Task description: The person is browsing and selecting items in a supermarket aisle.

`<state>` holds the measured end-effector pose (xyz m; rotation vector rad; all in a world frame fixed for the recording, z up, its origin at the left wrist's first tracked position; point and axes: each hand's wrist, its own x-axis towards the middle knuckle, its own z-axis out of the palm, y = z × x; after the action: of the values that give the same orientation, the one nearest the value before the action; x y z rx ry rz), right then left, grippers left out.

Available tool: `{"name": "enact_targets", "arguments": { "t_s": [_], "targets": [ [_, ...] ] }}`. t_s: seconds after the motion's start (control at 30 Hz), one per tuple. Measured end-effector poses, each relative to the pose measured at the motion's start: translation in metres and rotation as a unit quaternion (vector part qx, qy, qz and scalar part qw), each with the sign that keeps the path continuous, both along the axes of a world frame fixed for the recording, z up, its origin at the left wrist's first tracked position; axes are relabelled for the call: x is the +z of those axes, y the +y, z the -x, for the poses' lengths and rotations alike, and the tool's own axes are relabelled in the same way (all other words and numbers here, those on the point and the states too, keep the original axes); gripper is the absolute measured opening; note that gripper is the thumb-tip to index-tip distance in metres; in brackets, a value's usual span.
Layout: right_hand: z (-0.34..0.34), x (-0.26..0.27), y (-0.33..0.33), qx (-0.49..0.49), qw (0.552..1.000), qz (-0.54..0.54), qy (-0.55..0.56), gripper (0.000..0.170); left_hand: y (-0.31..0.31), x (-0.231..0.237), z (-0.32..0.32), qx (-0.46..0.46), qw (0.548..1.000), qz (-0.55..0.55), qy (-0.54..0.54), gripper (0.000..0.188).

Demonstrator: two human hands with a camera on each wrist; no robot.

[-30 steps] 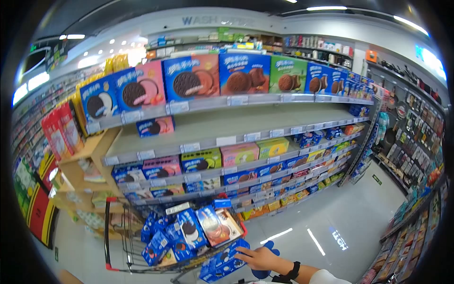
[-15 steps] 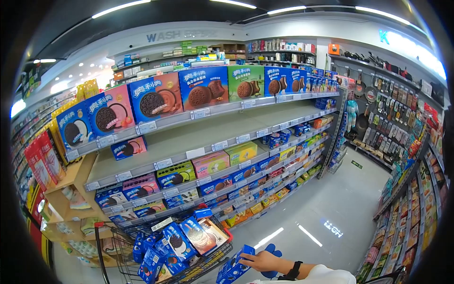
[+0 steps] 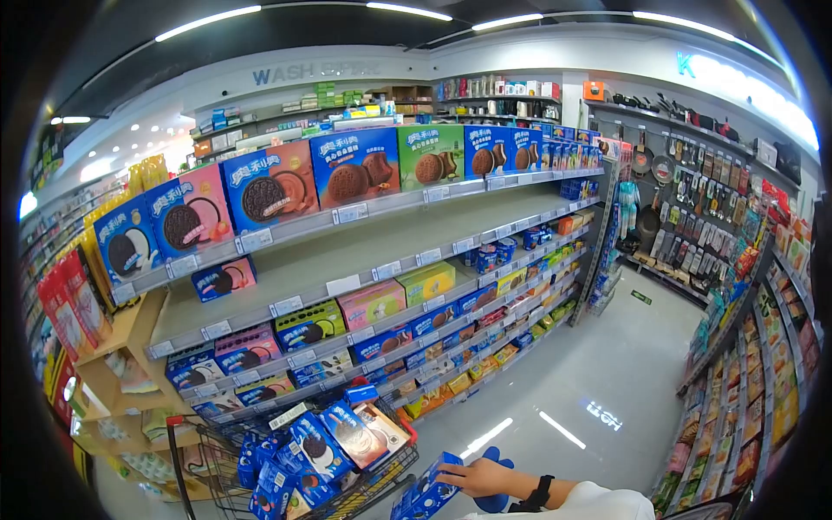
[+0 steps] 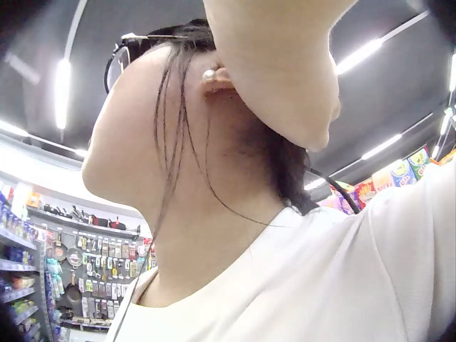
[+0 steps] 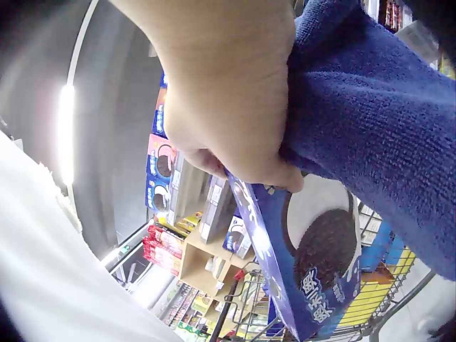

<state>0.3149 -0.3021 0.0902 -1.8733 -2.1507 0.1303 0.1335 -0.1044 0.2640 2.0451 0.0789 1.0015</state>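
In the head view my right hand (image 3: 481,478) grips a blue cookie box (image 3: 425,492) by its upper edge, just right of the shopping cart (image 3: 373,475). The right wrist view shows this cookie box (image 5: 313,249) hanging below the fingers, a dark cookie printed on its front. A dark blue towel (image 5: 370,121) lies against the same hand. The cart holds a jumbled heap of blue cookie boxes (image 3: 316,446). In the left wrist view my left hand (image 4: 285,71) is raised beside the head, near the ear, its fingers out of sight.
A tall shelf rack (image 3: 355,238) stands ahead, with large cookie boxes (image 3: 355,167) along its top. One small cookie box (image 3: 224,277) stands on the board below. Pans and utensils hang on the back wall (image 3: 693,173). Packed shelves (image 3: 737,407) line the right side of the aisle floor (image 3: 555,390).
The head view has turned right and up, so shelf and cart appear further left. The box in my right hand, earlier overlapping the cart's edge, now shows to its right. My right hand keeps its grip.
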Motion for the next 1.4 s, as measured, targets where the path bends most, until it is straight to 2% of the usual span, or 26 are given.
{"name": "enact_targets", "arguments": {
  "t_s": [0.27, 0.4, 0.5, 0.53, 0.63, 0.67, 0.7, 0.73, 0.77, 0.83, 0.9, 0.93, 0.97, 1.03, 1.07, 1.13, 1.23, 1.3, 1.33, 1.4],
  "targets": [
    [0.002, 0.01, 0.004, 0.02, 0.999, -0.027, -0.033, 0.052, -0.008, 0.016, 0.03, 0.042, 0.997, -0.054, -0.043, 0.079],
    [0.001, 0.014, 0.006, -0.023, 0.999, -0.013, -0.028, 0.054, -0.015, 0.039, 0.066, 0.096, 0.985, -0.11, -0.095, 0.081],
    [-0.001, 0.02, 0.007, -0.033, 0.996, -0.082, -0.006, 0.055, -0.022, 0.058, 0.098, 0.152, 0.967, -0.15, -0.141, 0.082],
    [0.001, 0.036, 0.007, -0.049, 0.994, -0.086, 0.043, 0.054, -0.025, 0.063, 0.108, 0.172, 0.959, -0.163, -0.154, 0.083],
    [0.003, 0.058, 0.008, -0.089, 0.936, -0.225, 0.256, 0.052, -0.031, 0.068, 0.131, 0.232, 0.947, -0.184, -0.12, 0.084],
    [0.002, 0.063, 0.006, -0.103, 0.923, -0.202, 0.31, 0.052, -0.032, 0.062, 0.134, 0.247, 0.948, -0.186, -0.081, 0.085],
    [0.0, 0.067, 0.005, -0.114, 0.909, -0.177, 0.361, 0.051, -0.028, 0.051, 0.134, 0.251, 0.951, -0.179, 0.014, 0.085],
    [-0.005, 0.07, 0.007, -0.121, 0.892, -0.153, 0.408, 0.051, -0.018, 0.032, 0.131, 0.234, 0.953, -0.166, 0.097, 0.093],
    [-0.007, 0.068, 0.008, -0.116, 0.857, -0.149, 0.48, 0.052, -0.009, 0.013, 0.129, 0.216, 0.947, -0.156, 0.181, 0.101],
    [-0.009, 0.054, 0.014, -0.097, 0.771, -0.131, 0.616, 0.053, 0.016, -0.051, 0.134, 0.086, 0.979, 0.02, 0.186, 0.119],
    [-0.003, 0.051, 0.025, -0.066, 0.689, -0.134, 0.709, 0.056, -0.001, -0.041, 0.126, 0.053, 0.964, 0.219, 0.142, 0.119],
    [-0.001, 0.049, 0.03, -0.054, 0.646, -0.129, 0.751, 0.058, 0.004, -0.053, 0.131, 0.035, 0.965, 0.233, 0.114, 0.117],
    [0.002, 0.045, 0.037, -0.052, 0.632, -0.129, 0.763, 0.059, -0.004, -0.049, 0.125, 0.035, 0.953, 0.289, 0.087, 0.119],
    [0.007, 0.036, 0.048, -0.056, 0.605, -0.121, 0.785, 0.061, -0.008, -0.064, 0.117, -0.006, 0.949, 0.305, 0.086, 0.12],
    [0.01, 0.031, 0.053, -0.052, 0.583, -0.103, 0.804, 0.06, -0.01, -0.07, 0.113, -0.021, 0.954, 0.28, 0.108, 0.117],
    [0.019, 0.016, 0.061, -0.045, 0.573, -0.084, 0.814, 0.064, -0.015, -0.087, 0.102, -0.031, 0.962, 0.236, 0.135, 0.11],
    [0.036, -0.004, 0.069, -0.012, 0.567, -0.035, 0.823, 0.063, -0.032, -0.101, 0.079, 0.02, 0.962, 0.265, 0.072, 0.09],
    [0.054, -0.01, 0.072, 0.007, 0.557, 0.006, 0.83, 0.06, -0.034, -0.112, 0.085, 0.098, 0.949, 0.224, 0.2, 0.071],
    [0.064, -0.016, 0.075, 0.02, 0.579, 0.019, 0.815, 0.06, -0.035, -0.117, 0.091, 0.134, 0.933, 0.204, 0.264, 0.061],
    [0.081, -0.021, 0.081, 0.052, 0.568, 0.04, 0.82, 0.06, -0.04, -0.128, 0.103, 0.205, 0.886, 0.389, 0.144, 0.047]
  ]
}}
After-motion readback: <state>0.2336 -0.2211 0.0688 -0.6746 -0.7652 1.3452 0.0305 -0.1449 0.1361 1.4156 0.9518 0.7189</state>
